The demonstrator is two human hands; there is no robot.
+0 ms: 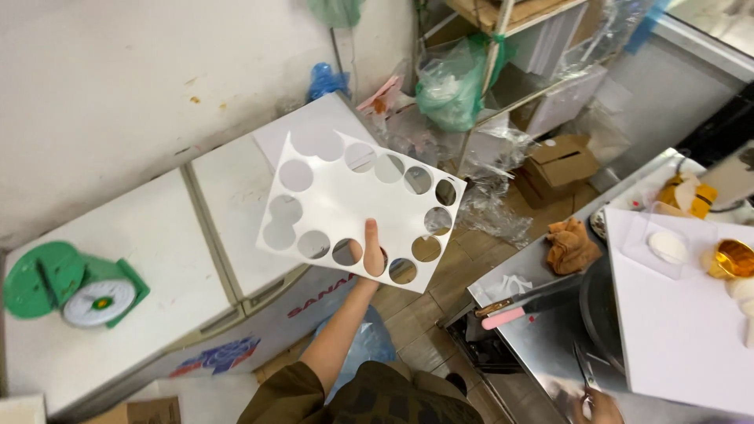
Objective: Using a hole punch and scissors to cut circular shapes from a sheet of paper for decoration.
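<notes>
- your left hand (372, 255) grips the white sheet (353, 208) at its near edge, thumb on top, fingers hidden beneath.
- the sheet has round holes along its border and tilts in the air above the freezer (157, 267).
- your right hand (598, 407) shows only partly at the frame's bottom edge, by scissors (583, 367); its grip cannot be determined.
- a green scale (75, 289) sits on the freezer's left end.
- a pink-handled knife (522, 308) lies on the steel counter (542, 345), right of the freezer.
</notes>
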